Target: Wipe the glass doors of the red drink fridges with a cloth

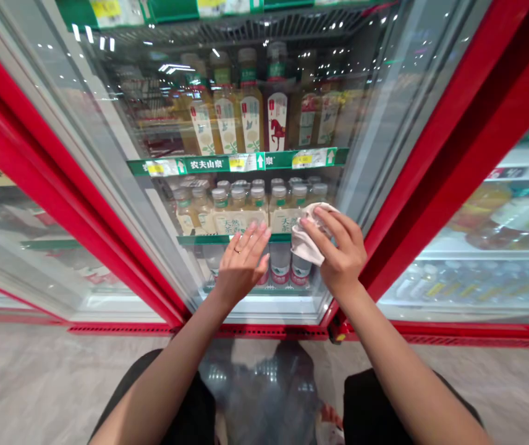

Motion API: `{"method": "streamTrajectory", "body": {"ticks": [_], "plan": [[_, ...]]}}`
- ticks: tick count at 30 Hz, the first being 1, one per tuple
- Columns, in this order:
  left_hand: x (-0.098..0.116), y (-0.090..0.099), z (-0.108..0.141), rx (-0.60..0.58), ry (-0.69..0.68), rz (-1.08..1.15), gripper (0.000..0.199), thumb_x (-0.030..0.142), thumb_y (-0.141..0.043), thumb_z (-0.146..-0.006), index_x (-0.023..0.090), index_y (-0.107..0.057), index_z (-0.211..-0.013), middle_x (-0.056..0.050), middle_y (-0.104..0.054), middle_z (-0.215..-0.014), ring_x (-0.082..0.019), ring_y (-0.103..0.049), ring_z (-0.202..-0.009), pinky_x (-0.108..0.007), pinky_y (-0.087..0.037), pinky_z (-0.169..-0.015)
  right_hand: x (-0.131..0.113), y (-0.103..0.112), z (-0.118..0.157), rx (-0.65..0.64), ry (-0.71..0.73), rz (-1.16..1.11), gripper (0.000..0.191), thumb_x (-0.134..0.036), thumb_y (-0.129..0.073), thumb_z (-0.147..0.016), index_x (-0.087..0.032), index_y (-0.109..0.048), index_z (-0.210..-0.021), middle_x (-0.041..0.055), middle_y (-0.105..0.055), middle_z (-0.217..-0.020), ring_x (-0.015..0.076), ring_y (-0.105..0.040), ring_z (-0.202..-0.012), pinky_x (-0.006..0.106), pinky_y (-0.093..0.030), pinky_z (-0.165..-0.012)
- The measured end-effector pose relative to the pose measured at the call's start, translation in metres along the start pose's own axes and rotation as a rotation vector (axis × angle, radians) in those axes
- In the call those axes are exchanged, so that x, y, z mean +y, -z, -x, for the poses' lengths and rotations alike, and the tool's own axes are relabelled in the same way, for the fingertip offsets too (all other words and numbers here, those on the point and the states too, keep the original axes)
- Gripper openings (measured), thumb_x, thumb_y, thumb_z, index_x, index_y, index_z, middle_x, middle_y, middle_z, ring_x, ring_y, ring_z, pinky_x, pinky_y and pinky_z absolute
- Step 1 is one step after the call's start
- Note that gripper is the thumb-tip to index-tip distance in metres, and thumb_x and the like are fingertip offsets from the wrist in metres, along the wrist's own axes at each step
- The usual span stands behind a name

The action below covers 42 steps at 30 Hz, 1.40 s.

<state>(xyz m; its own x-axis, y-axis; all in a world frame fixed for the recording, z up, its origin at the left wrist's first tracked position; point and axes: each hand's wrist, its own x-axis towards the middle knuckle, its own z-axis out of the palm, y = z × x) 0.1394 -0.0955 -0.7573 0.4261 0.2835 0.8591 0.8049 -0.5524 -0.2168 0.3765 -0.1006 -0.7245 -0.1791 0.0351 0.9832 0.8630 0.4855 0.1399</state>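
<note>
A glass door (153, 117) with a red frame stands closed in front of shelves of bottles. My left hand (245, 259) rests on or close to the glass below the middle, fingers stretched out and holding nothing, a ring on one finger. To its right, my right hand (342, 250) presses a crumpled whitish cloth (308, 244) against the glass near the door's right side. The cloth lies under the fingers, partly hidden by them.
Behind the glass, tea bottles (250, 117) stand above a green price strip (204, 164), with smaller bottles (239, 199) below. Red frame posts (435, 130) flank the door. More drinks show at right. Grey floor (33, 383) and my bent knees are below.
</note>
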Motion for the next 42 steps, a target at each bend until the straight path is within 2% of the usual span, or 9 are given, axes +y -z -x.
{"method": "streamTrajectory", "body": {"ticks": [5, 11, 17, 20, 25, 31, 34, 37, 42], "plan": [[-0.001, 0.007, 0.006, -0.013, 0.026, 0.041, 0.097, 0.017, -0.064, -0.103, 0.022, -0.001, -0.177, -0.010, -0.056, -0.165, -0.023, -0.058, -0.151, -0.038, -0.034, -0.135, 0.000, 0.009, 0.008, -0.134, 0.010, 0.007, 0.065, -0.011, -0.060, -0.104, -0.037, -0.052, -0.163, 0.0059, -0.069, -0.154, 0.0284, -0.066, -0.140, 0.048, -0.059, -0.117], [-0.003, 0.011, 0.010, -0.025, 0.003, 0.083, 0.092, 0.020, -0.058, -0.107, 0.023, 0.001, -0.177, -0.008, -0.051, -0.169, -0.019, -0.049, -0.158, -0.036, -0.026, -0.137, -0.018, 0.017, 0.023, -0.357, -0.129, -0.030, 0.085, -0.024, -0.066, -0.099, -0.030, -0.027, -0.175, 0.0090, -0.040, -0.178, 0.0391, -0.037, -0.164, 0.067, -0.043, -0.129], [-0.008, 0.006, 0.006, -0.077, 0.017, 0.107, 0.094, 0.020, -0.056, -0.107, 0.024, 0.009, -0.176, -0.007, -0.046, -0.173, -0.019, -0.048, -0.159, -0.036, -0.025, -0.137, -0.017, 0.003, 0.032, -0.207, -0.181, -0.052, 0.079, -0.004, -0.049, -0.103, -0.045, -0.037, -0.169, 0.0006, -0.054, -0.170, 0.0299, -0.046, -0.160, 0.062, -0.048, -0.128], [-0.009, 0.002, 0.005, -0.106, 0.003, 0.130, 0.095, 0.019, -0.056, -0.107, 0.025, 0.010, -0.175, -0.005, -0.044, -0.174, -0.019, -0.047, -0.160, -0.036, -0.022, -0.138, -0.016, 0.000, 0.032, -0.172, -0.201, -0.053, 0.075, -0.006, -0.052, -0.105, -0.047, -0.043, -0.166, -0.0006, -0.060, -0.164, 0.0295, -0.051, -0.157, 0.060, -0.050, -0.128], [-0.010, 0.000, 0.004, -0.166, -0.038, 0.153, 0.098, 0.017, -0.057, -0.105, 0.027, 0.012, -0.174, -0.004, -0.039, -0.177, -0.020, -0.043, -0.162, -0.037, -0.020, -0.139, -0.015, 0.007, 0.030, -0.268, -0.125, 0.020, 0.056, -0.010, -0.055, -0.107, -0.038, -0.061, -0.156, 0.0027, -0.073, -0.150, 0.0271, -0.062, -0.147, 0.052, -0.056, -0.123], [-0.015, 0.010, 0.005, -0.150, -0.002, 0.165, 0.097, 0.016, -0.056, -0.106, 0.027, 0.011, -0.175, -0.004, -0.041, -0.176, -0.019, -0.043, -0.162, -0.037, -0.020, -0.139, -0.021, -0.001, 0.020, -0.176, -0.203, 0.104, 0.046, -0.017, -0.059, -0.107, -0.042, -0.073, -0.142, 0.0016, -0.077, -0.142, 0.0281, -0.069, -0.134, 0.051, -0.062, -0.113], [-0.018, 0.016, 0.005, -0.143, 0.033, 0.193, 0.094, 0.014, -0.053, -0.106, 0.027, 0.010, -0.176, -0.005, -0.041, -0.176, -0.021, -0.043, -0.162, -0.039, -0.024, -0.139, -0.027, -0.004, 0.017, -0.176, -0.218, 0.073, 0.054, -0.015, -0.056, -0.106, -0.045, -0.066, -0.150, 0.0011, -0.072, -0.149, 0.0294, -0.065, -0.138, 0.055, -0.060, -0.115], [-0.020, 0.021, 0.006, -0.145, 0.065, 0.219, 0.092, 0.013, -0.052, -0.106, 0.028, 0.006, -0.176, -0.006, -0.040, -0.177, -0.022, -0.043, -0.163, -0.042, -0.027, -0.138, -0.033, 0.003, 0.019, -0.311, -0.176, 0.051, 0.066, -0.017, -0.057, -0.104, -0.041, -0.048, -0.165, 0.0039, -0.057, -0.166, 0.0326, -0.052, -0.153, 0.061, -0.052, -0.123], [-0.022, 0.027, 0.009, -0.157, 0.078, 0.220, 0.092, 0.013, -0.053, -0.106, 0.029, 0.004, -0.177, -0.005, -0.036, -0.179, -0.022, -0.039, -0.164, -0.042, -0.025, -0.139, -0.038, 0.015, 0.025, -0.536, -0.132, 0.060, 0.096, -0.043, -0.068, -0.101, -0.026, -0.014, -0.177, 0.0134, -0.022, -0.185, 0.0403, -0.023, -0.169, 0.068, -0.037, -0.132]]}}
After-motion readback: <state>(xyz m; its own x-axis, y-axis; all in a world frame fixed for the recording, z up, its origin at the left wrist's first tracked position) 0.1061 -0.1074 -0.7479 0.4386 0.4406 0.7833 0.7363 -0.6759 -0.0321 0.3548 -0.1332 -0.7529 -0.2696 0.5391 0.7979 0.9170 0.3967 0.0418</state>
